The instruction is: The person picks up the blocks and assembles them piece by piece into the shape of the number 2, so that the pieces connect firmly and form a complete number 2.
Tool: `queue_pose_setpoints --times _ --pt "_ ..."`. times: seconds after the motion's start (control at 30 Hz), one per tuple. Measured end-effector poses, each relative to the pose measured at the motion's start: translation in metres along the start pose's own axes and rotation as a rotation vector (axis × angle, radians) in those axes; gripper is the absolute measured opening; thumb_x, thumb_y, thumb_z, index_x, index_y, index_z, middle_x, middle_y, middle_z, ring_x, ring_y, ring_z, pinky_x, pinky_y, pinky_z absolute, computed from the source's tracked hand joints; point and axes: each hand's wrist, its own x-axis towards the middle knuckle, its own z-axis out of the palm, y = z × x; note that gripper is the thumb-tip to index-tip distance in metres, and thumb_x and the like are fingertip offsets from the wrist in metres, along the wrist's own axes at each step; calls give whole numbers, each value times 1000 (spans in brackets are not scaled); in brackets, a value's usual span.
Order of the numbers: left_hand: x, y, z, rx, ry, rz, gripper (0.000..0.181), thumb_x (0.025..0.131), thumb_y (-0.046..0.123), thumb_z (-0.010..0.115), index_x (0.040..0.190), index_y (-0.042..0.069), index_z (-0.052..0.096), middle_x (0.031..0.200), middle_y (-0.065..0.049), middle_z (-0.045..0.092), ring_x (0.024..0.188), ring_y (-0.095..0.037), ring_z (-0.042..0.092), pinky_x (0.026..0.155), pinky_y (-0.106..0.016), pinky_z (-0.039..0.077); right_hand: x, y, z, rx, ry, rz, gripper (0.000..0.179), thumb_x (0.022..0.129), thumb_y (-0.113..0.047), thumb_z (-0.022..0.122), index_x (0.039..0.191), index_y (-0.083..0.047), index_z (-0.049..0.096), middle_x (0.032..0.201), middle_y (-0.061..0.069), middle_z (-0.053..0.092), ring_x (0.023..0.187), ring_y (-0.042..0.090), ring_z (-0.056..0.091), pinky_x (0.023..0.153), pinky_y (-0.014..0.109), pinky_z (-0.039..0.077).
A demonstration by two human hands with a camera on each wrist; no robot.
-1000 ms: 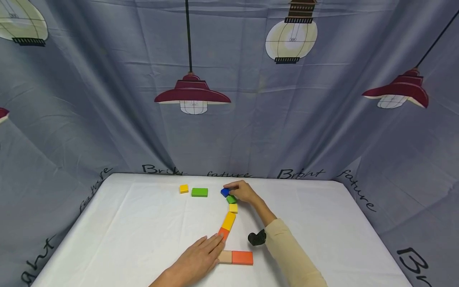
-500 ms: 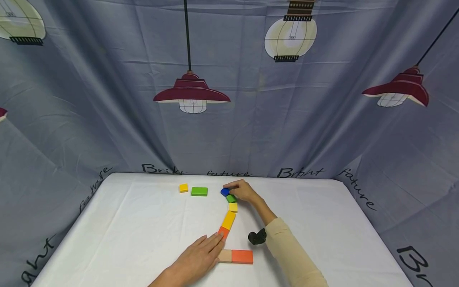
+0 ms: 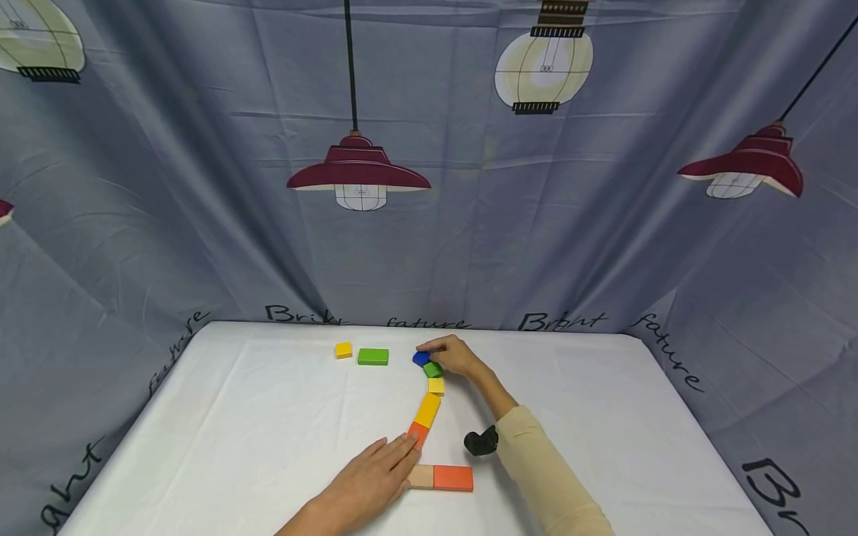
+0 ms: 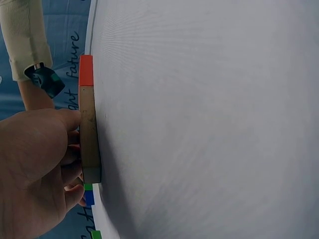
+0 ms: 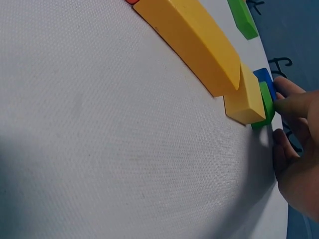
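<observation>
My right hand (image 3: pixel 456 357) pinches a small blue block (image 3: pixel 421 359) between thumb and forefinger at the far end of a curved row. Against it lies a small green block (image 3: pixel 433 370), followed by a pale yellow block (image 3: pixel 436 385), a longer yellow block (image 3: pixel 427 410) and an orange block (image 3: pixel 418 430). Fingers nearly straight, my left hand (image 3: pixel 369 480) rests on the orange block's near end and partly covers a plain wooden block (image 3: pixel 421 476). In the left wrist view its thumb touches the wooden block's side (image 4: pixel 89 129). A red-orange block (image 3: pixel 453 478) adjoins the wooden one.
A green block (image 3: pixel 372 357) and a small yellow block (image 3: pixel 343 350) lie apart at the back left of the white-covered table (image 3: pixel 268 417). A black object (image 3: pixel 481 441) is at the right wrist. Behind the table hangs a grey-blue lamp-print curtain (image 3: pixel 456 246).
</observation>
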Motion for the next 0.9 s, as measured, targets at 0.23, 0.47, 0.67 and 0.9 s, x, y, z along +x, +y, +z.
queue_pose_setpoints --times 0.23,0.47,0.67,0.9 --pt "0 1 -1 -16 -5 -3 51 105 37 50 148 10 49 154 -5 43 141 -17 38 111 -40 37 -2 -1 -2 9 -18 -9 31 93 5 56 113 -6 77 122 9 69 120 27 59 99 42 49" --pt "0 0 1 -13 3 -7 51 105 38 50 148 10 49 154 -5 43 141 -17 38 111 -41 37 -4 -1 -4 14 57 -56 35 92 5 55 122 -1 70 126 13 66 121 32 57 103 47 45" --pt "0 0 0 -14 22 -1 51 104 36 52 147 9 50 153 -6 44 140 -18 40 110 -41 39 -12 0 -1 -104 84 -76 36 99 -8 55 133 -5 63 137 13 59 128 32 53 106 48 42" --pt "0 1 -1 -18 30 -3 51 104 35 53 147 9 50 153 -6 44 140 -18 40 110 -41 38 -23 3 -1 -370 86 -163 44 105 -18 44 146 -5 50 152 14 44 143 35 34 116 51 27"
